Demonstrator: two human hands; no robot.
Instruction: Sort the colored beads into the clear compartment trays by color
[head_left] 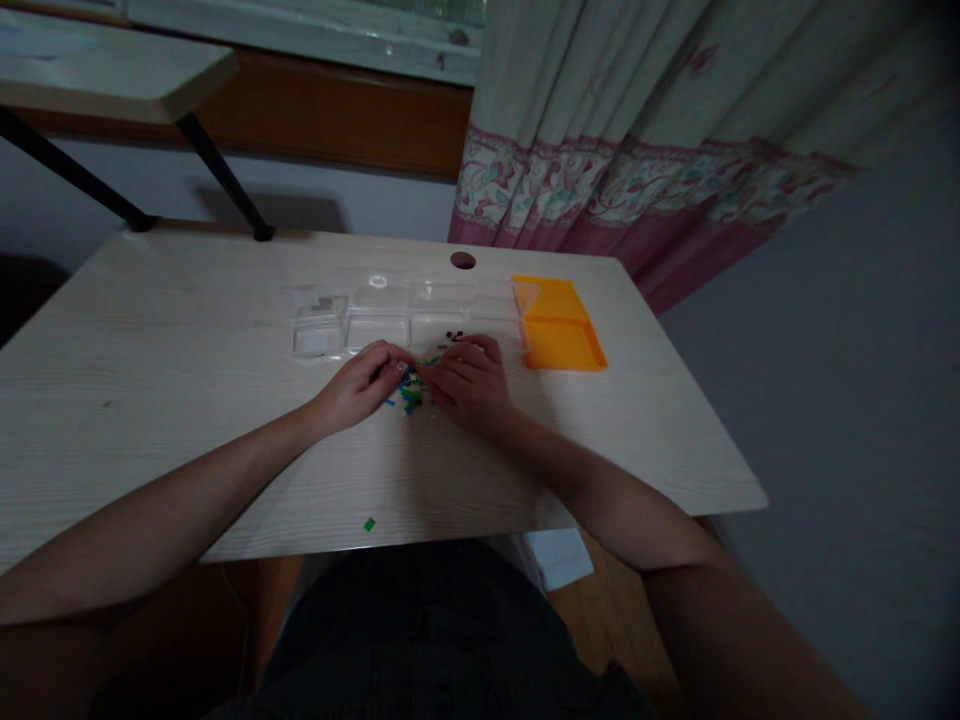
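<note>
My left hand (365, 380) and my right hand (472, 385) meet over a small pile of coloured pieces (412, 395), mostly green, blue and yellow. The fingers of both hands are bent and closed, with the fingertips close together at the pile's far side. Whatever they pinch is too small to make out. Beyond my right fingers, a few dark pieces (454, 336) lie at the near side of the clear plastic boxes (379, 330). One green piece (369, 524) sits apart, close to the table's front edge.
An orange tray (564, 340) stands right of the clear boxes, partly behind their edge. The pale table (187, 400) has a round hole (463, 260) at the back. Black shelf legs (225, 180) rise at the back left, and a curtain (600, 170) hangs behind.
</note>
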